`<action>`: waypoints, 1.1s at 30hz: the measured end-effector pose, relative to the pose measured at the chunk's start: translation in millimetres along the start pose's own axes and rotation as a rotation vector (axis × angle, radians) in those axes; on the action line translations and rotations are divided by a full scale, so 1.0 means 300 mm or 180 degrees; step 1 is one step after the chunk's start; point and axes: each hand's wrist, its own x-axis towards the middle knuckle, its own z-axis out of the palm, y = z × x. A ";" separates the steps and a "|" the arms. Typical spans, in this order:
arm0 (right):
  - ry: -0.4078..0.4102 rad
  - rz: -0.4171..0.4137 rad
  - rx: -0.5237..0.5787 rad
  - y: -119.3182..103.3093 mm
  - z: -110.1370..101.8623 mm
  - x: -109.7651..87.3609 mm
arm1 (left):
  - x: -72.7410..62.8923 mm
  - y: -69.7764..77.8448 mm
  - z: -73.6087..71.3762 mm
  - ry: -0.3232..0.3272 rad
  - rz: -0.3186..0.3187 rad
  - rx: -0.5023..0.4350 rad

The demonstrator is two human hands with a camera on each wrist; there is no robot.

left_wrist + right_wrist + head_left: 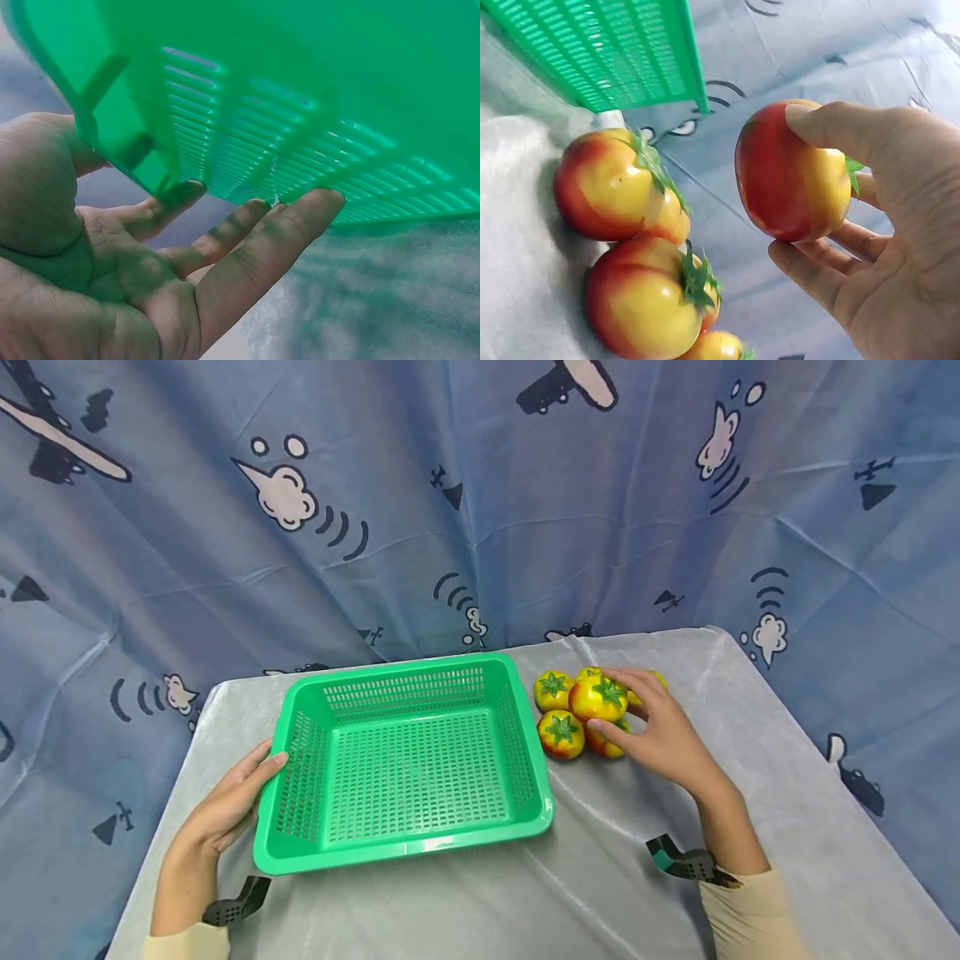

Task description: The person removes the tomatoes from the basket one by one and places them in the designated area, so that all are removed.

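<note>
My left hand (pixel 225 802) holds the green plastic basket (pixel 408 850) at its left side. The thumb lies over the rim, and in the left wrist view the other fingers (pixel 251 259) reach against the slotted outer wall. Nothing lies inside the basket. To its right, my right hand (pixel 667 735) grips a yellow-red tomato (pixel 588 700) with a green star-shaped leafy top. In the right wrist view this tomato (pixel 780 184) is between thumb and fingers, raised apart from the others. Several similar tomatoes (pixel 561 745) sit grouped below it, partly hidden by the hand.
A grey-white cloth covers the table (pixel 645 893). Behind it and along both sides hangs a blue curtain (pixel 525 552) with cartoon prints. The basket's right wall stands close beside the tomato group. Each wrist wears a black strap mount (pixel 686 864).
</note>
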 end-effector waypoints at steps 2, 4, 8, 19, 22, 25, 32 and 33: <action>0.0031 0.0031 -0.0049 0.016 -0.007 -0.001 | 0.001 0.000 0.000 -0.0007 -0.0003 -0.0011; 0.0060 0.0058 -0.0078 0.029 -0.018 -0.001 | 0.000 0.001 0.000 -0.0004 -0.0010 -0.0017; 0.0074 0.0108 -0.0148 0.049 -0.041 -0.009 | -0.004 0.002 0.004 0.0027 -0.0007 0.0000; -0.0043 0.0215 -0.0332 0.096 -0.076 -0.026 | -0.007 0.007 0.005 -0.0041 0.0007 0.0037; -0.0074 0.0317 -0.0357 0.111 -0.092 -0.032 | -0.004 0.015 0.000 -0.0094 0.0034 0.0009; -0.0145 0.0450 -0.0379 0.129 -0.108 -0.038 | -0.001 0.022 -0.003 -0.0119 0.0051 0.0011; -0.0259 0.0592 -0.0480 0.165 -0.130 -0.039 | -0.005 0.019 0.000 -0.0036 0.0051 0.0009; -0.0258 0.0606 -0.0494 0.170 -0.132 -0.038 | -0.009 0.017 -0.001 -0.0033 0.0044 0.0009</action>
